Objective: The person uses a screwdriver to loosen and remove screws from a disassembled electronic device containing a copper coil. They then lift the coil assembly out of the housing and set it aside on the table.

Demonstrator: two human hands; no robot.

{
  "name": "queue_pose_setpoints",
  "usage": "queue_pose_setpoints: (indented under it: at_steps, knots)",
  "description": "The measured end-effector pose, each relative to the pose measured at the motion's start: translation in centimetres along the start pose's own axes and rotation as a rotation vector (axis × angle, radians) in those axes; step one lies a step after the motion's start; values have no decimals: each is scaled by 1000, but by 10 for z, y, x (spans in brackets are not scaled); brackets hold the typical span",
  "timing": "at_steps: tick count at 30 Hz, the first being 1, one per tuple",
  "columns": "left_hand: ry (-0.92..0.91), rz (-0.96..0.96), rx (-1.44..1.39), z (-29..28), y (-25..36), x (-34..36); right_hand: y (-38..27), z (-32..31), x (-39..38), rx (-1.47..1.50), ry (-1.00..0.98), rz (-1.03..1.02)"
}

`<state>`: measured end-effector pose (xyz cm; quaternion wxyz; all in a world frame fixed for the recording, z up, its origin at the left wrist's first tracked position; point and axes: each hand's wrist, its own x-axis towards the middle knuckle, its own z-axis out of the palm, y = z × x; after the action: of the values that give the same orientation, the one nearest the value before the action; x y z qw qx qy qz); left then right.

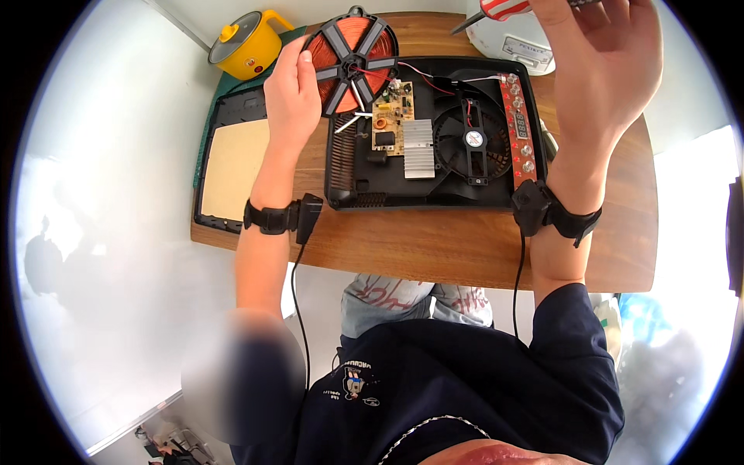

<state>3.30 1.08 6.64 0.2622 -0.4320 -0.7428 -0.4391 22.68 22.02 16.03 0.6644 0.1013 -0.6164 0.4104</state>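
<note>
My left hand [294, 97] grips the rim of a round induction coil [364, 35], with copper windings and black spokes, and holds it up over the far left corner of an opened induction cooker base [372, 190]. Thin wires run from the coil toward the base. Inside the base are a yellowish circuit board [405, 101], a silver heat sink [419, 151], a black fan [474, 139] and a red control strip [521, 167]. Raised at the far right, my right hand [601, 77] is closed around a red-and-white screwdriver [504, 9], its shaft pointing left.
A black-framed cooker top panel [236, 174] with a cream surface lies left of the base, partly on a green mat [203, 147]. Behind it stands a yellow electric pot [248, 50]. A white rounded appliance [515, 46] sits at the back right of the wooden table [434, 236].
</note>
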Motion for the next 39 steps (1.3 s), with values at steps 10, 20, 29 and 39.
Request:
queue_pose_setpoints:
  at_steps: [10,20,29,39]
  knots:
    - [131,-230,-299,6,-25,-42,-3,29,-26,-331,-287,158]
    - [183,-239,-375,12,-32,-49,28,31,-41,-159,-330,509]
    - [196,-355,-487,17,-43,-53,19,-26,-68,-495,-944,20]
    - [212,-322,-484,17,-41,-55,10,-49,-90,-742,-1341,-392]
